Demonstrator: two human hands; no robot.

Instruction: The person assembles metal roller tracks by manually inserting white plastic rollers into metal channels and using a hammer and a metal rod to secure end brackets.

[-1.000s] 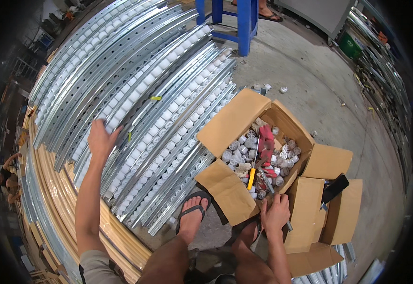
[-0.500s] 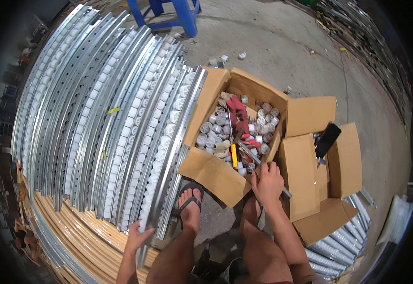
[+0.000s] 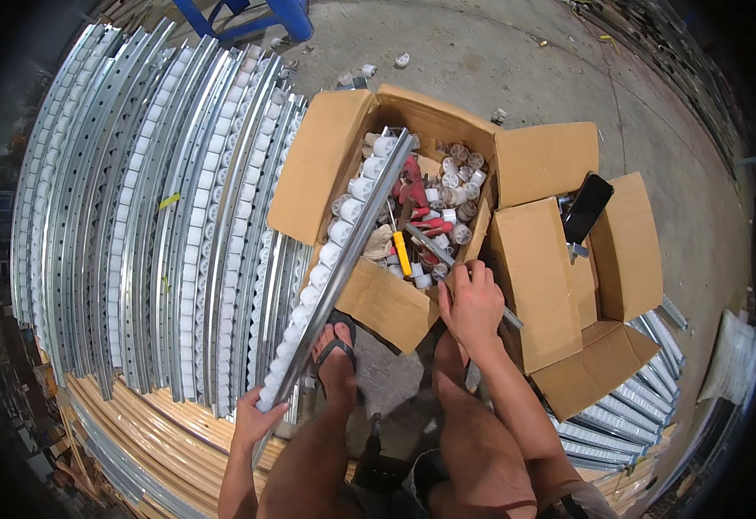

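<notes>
My left hand (image 3: 257,417) is closed round the near end of a metal roller track (image 3: 334,275) fitted with a row of white plastic wheels. The track slants away from me, and its far end reaches over the open cardboard box (image 3: 437,105). My right hand (image 3: 473,307) is closed on a slim grey metal bar (image 3: 511,317) at the box's near right edge. The bar's far end reaches in among loose white wheels (image 3: 460,177); whether it has a head there is hard to make out. Beside it lie a yellow-handled screwdriver (image 3: 402,253) and a red glove (image 3: 411,183).
Many more roller tracks (image 3: 144,225) lie side by side on the left, above long tan strips (image 3: 135,432). A second open box (image 3: 538,294) at right has a black phone (image 3: 589,208) on it. A blue stool (image 3: 287,17) stands far left.
My left hand has brought the roller track off the pile to the right, so its far end now overlaps the box. The right hand keeps its grip on the bar. The view has shifted slightly.
</notes>
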